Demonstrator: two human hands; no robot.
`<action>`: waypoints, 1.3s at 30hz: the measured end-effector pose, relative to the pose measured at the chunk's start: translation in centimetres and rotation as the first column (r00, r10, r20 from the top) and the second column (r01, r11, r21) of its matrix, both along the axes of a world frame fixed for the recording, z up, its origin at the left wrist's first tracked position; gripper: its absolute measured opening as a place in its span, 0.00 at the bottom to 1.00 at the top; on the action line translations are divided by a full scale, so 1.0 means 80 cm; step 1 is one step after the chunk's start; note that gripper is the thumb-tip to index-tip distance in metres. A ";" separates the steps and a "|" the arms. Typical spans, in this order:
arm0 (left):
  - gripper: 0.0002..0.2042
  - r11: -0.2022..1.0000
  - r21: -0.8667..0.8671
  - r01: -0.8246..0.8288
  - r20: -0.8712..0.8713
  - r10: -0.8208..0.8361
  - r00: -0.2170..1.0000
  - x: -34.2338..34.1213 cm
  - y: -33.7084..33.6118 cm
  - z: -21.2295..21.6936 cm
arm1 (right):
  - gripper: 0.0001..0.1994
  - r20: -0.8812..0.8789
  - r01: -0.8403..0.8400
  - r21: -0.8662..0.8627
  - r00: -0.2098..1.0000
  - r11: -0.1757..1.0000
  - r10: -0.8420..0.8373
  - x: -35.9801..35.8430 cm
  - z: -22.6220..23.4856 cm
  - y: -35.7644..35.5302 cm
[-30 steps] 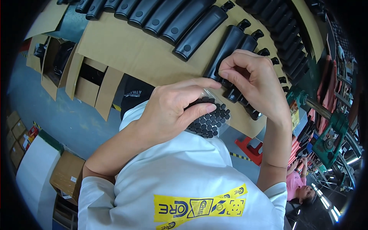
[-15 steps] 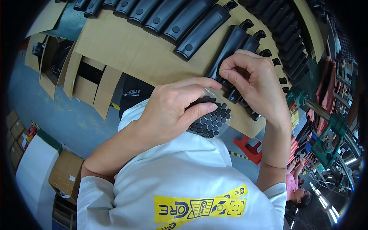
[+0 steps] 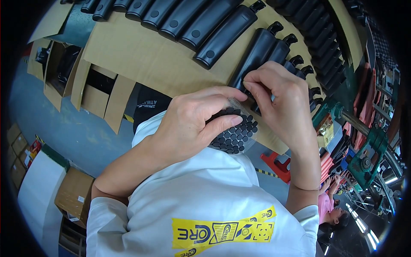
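Note:
My left hand (image 3: 195,113) grips a clear sheet of small round black pads (image 3: 233,136), thumb lying over its top and index finger stretched toward the right. My right hand (image 3: 280,98) is pinched, thumb against index finger, at the near end of a long black plastic part (image 3: 254,53). Whatever sits between those fingertips is hidden. That part lies on the cardboard with its hooked end pointing away. More such parts lie to its right, partly under my right hand. On the left, a neighbouring black part (image 3: 227,36) bears a round pad near its close end.
A row of padded black parts (image 3: 171,21) stretches along the far side of the cardboard surface (image 3: 141,55). More are stacked at far right. Open cartons (image 3: 98,92) stand at left. A green metal machine (image 3: 368,158) and a person in pink (image 3: 327,207) are at right.
My right hand has shifted slightly, its wrist turning left, while its fingertips stay near the part's close end. More of the parts beyond it show. The left hand stays put.

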State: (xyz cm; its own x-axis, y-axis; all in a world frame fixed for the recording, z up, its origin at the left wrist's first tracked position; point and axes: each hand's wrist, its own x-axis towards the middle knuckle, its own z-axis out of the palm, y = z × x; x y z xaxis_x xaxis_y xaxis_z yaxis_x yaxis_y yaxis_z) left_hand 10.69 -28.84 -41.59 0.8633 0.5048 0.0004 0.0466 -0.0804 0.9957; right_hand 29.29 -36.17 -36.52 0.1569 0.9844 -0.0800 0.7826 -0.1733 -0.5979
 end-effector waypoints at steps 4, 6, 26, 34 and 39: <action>0.06 1.000 0.023 -0.019 0.031 0.018 0.999 0.000 -0.001 -0.003 | 0.05 0.164 -0.077 0.058 0.984 0.995 0.067 -0.005 0.000 -0.007; 0.07 0.999 0.031 -0.018 0.034 0.017 0.999 -0.001 0.000 -0.003 | 0.07 0.291 -0.146 0.072 0.949 0.987 0.119 -0.008 0.001 -0.010; 0.07 0.996 -0.086 0.039 -0.119 -0.049 0.992 0.002 0.004 0.016 | 0.17 0.393 -0.122 0.054 0.915 0.991 0.092 -0.019 -0.003 -0.035; 0.06 1.000 -0.026 0.002 -0.100 -0.004 0.995 -0.005 0.002 0.008 | 0.12 0.024 0.040 0.084 0.999 0.996 -0.042 -0.012 0.011 -0.047; 0.05 1.000 0.012 0.011 -0.138 -0.009 0.990 -0.006 0.001 0.014 | 0.08 -0.216 0.180 0.093 0.964 0.979 -0.157 -0.022 0.012 -0.072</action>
